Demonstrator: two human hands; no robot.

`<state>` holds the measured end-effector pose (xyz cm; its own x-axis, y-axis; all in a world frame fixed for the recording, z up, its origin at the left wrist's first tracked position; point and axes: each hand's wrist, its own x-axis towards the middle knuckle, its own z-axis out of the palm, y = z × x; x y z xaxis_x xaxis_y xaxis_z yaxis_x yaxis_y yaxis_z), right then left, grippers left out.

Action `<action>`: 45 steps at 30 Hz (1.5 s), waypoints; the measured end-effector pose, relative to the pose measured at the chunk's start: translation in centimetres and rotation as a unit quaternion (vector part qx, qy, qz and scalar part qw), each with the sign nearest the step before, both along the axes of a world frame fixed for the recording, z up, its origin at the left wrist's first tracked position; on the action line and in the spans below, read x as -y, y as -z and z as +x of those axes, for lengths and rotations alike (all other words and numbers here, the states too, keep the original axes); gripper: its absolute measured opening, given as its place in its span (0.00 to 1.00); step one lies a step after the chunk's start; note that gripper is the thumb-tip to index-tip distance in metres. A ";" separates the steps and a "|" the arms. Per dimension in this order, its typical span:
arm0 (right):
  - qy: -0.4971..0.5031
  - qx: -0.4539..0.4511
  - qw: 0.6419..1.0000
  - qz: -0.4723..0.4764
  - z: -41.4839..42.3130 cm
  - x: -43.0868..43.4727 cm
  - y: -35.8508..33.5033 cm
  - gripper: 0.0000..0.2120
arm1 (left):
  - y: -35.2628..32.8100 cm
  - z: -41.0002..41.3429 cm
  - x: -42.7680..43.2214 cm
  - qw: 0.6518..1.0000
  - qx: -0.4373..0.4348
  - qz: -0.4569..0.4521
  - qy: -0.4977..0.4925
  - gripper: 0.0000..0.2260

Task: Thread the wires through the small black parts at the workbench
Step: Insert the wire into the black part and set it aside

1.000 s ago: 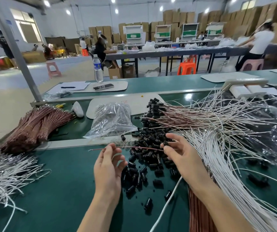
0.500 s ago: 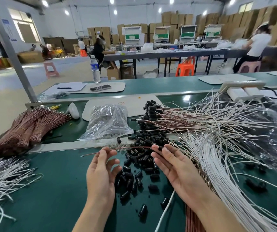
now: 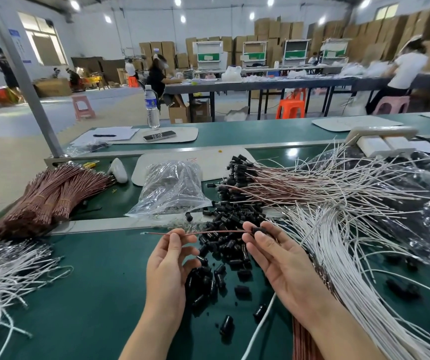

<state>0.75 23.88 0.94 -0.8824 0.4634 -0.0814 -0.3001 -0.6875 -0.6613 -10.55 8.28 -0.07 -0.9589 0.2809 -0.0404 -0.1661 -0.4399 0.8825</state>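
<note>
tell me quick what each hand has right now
Left hand: pinches the brown wire.
Right hand: pinches a small black part at the wire's other end.

- Single view: a wide-angle camera on the person's head, looking forward and down over the green workbench [image 3: 91,294]
- It is close to the left hand [image 3: 168,261] and right hand [image 3: 286,266], low in the middle of the frame
- The upper part reaches far into the hall [image 3: 120,29], where straight lines bend near the edges
</note>
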 end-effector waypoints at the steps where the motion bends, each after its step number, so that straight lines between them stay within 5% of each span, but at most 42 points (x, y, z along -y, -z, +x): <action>1: 0.000 -0.002 1.000 -0.003 0.0 0.0 0.0 0.20 | 0.0 0.0 0.0 1.000 -0.005 -0.005 -0.001 0.10; 17: -0.004 -0.024 0.998 -0.054 0.2 -0.3 -0.2 0.17 | 0.8 0.2 -0.2 0.995 -0.084 -0.054 -0.007 0.10; 45: -0.040 -0.037 0.998 -0.030 0.3 0.0 -0.2 0.15 | 0.9 0.1 -0.2 0.997 -0.070 -0.019 0.007 0.10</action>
